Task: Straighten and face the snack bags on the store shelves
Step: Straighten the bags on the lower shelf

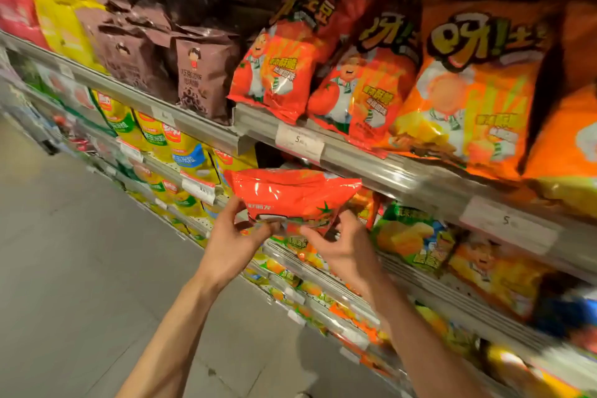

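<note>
Two hands hold one glossy red plastic snack bag (292, 195) off the grey metal shelf (371, 168).
Left hand (232, 242) and right hand (342, 249) fingers pinch its lower edge; it is unplaced, and leaning red bags (274, 74) above remain.

Both bare forearms reach up and forward from the bottom of the view, angling toward each other. The left hand (231, 244) is raised with its wrist bent back, fingers curled upward and the thumb pressed in toward the right. The right hand (344, 247) sits just beside it (a little lower at the wrist), back of the hand showing, fingers curled in a pinching grip, its thumb pointing toward the left hand.
</note>
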### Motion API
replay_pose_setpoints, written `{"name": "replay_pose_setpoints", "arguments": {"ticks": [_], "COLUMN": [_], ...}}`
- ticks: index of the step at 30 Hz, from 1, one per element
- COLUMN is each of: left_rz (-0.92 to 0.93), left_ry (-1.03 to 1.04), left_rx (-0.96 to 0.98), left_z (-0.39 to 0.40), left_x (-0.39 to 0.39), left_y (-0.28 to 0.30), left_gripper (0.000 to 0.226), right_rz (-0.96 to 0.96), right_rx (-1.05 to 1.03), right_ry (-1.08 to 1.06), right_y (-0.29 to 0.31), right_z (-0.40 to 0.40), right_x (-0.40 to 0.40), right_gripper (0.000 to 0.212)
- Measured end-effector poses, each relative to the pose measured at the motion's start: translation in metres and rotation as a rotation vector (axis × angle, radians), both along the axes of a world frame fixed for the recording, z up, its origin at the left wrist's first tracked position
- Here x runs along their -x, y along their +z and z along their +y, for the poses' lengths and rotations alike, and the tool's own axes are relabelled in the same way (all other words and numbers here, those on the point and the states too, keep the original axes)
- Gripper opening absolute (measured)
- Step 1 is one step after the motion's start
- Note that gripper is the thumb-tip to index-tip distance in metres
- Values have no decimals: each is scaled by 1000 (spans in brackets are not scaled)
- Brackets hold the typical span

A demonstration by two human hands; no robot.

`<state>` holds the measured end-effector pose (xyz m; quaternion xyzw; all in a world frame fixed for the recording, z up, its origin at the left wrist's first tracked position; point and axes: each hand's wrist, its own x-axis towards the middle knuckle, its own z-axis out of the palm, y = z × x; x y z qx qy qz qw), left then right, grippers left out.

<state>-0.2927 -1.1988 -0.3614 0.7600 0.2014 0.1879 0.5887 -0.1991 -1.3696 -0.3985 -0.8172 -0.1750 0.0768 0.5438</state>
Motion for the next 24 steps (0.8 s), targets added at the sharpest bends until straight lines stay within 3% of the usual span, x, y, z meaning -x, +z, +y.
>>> {"name": "replay_pose_setpoints", "arguments": {"ticks": [6, 11, 15, 18, 22, 24], "left_rz": [-17, 3, -34, -62, -117, -168], "left_ry": [-14, -156, -273, -368, -434, -464], "left_rx": [2, 17, -31, 11, 37, 31], "left_z": [49, 89, 113, 123, 131, 133], "left_x": [-24, -50, -65, -71, -78, -80], "left_y": [-6, -20, -24, -27, -29, -27], "left_gripper": [39, 37, 34, 34, 27, 25], "right_rz": [-48, -69, -21, -1, 38, 38], "right_rx": [24, 63, -2, -46, -75, -73], "right_ry": [-63, -170, -313, -387, -437, -438], "right_y": [2, 1, -8, -14, -16, -16], "right_z": [43, 70, 95, 113, 127, 130], "right_x": [-10, -15, -10, -11, -15, -15], "right_gripper": [34, 39, 62, 67, 67, 57]}}
